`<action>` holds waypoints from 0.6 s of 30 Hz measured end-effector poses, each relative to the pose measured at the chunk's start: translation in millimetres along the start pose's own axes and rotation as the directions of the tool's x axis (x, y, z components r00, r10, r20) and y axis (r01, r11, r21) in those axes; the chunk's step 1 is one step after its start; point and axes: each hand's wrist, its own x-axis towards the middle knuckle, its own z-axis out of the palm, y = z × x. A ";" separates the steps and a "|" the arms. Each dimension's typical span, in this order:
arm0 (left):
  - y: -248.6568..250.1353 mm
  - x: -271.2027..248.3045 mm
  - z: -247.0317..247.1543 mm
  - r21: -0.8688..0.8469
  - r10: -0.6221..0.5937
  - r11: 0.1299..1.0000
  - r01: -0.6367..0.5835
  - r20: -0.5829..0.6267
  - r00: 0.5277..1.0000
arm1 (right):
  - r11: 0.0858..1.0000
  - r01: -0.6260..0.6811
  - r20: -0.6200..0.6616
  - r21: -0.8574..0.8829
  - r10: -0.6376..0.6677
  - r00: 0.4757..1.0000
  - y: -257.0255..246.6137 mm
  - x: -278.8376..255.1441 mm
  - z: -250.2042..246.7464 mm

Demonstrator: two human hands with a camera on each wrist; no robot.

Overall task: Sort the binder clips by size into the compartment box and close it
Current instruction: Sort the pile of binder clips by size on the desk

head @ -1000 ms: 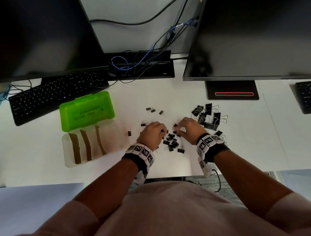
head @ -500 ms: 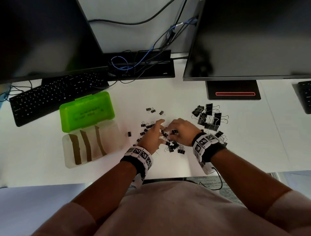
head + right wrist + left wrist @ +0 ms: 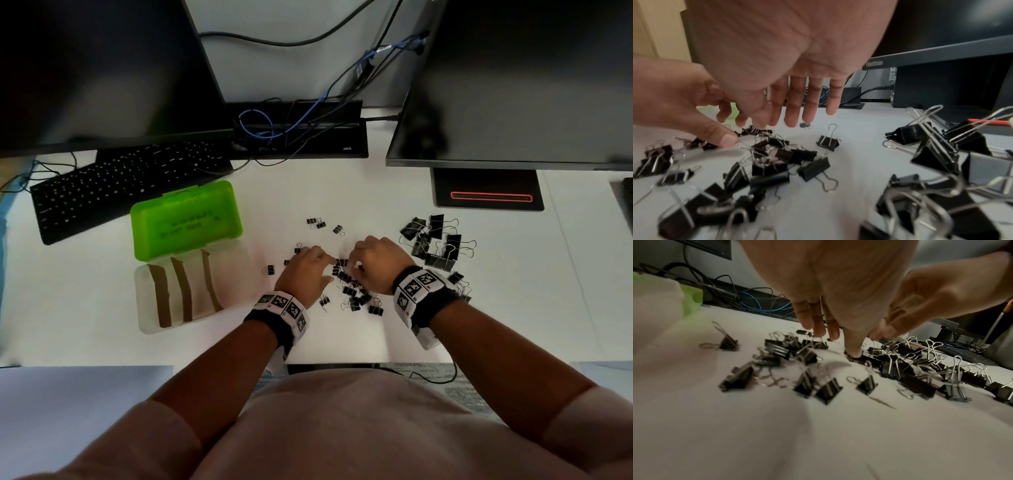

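Observation:
Small black binder clips (image 3: 356, 291) lie scattered on the white desk (image 3: 342, 192) between my wrists. My left hand (image 3: 323, 265) reaches into them with fingers stretched out; in the left wrist view one fingertip (image 3: 853, 352) presses down on a small clip. My right hand (image 3: 356, 263) hovers beside it with straight fingers (image 3: 809, 105) hanging over the clips and nothing held. Larger clips (image 3: 435, 245) form a pile to the right. The compartment box (image 3: 147, 308) stands open at the left, its green lid (image 3: 185, 222) tipped back, brown dividers (image 3: 161, 294) inside.
A black keyboard (image 3: 120, 192) lies behind the box. Two monitors (image 3: 513, 85) and a cable tray (image 3: 301, 133) line the back of the desk. A few stray small clips (image 3: 320, 223) lie farther back, one (image 3: 270, 270) near the box.
Both hands were curled over the small clips a second ago. The left fingers then stretched out towards the right hand, and now both hands rake the pile with straighter fingers.

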 end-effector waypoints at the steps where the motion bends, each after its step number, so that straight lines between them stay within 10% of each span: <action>1: 3.5 2.1 2.2 0.023 0.021 1.000 -0.020 -0.019 1.000 | 1.000 -0.019 -0.008 0.009 0.019 1.000 -0.1 1.8 -0.9; 10: 8.5 8.4 11.2 0.202 -0.005 0.979 0.010 -0.026 1.000 | 1.000 0.009 0.239 -0.015 -0.005 0.971 -1.7 3.7 4.9; 18: 8.9 14.0 12.1 0.012 -0.151 0.988 0.151 -0.015 0.988 | 0.994 0.067 0.223 -0.080 -0.048 0.974 -3.7 6.0 6.6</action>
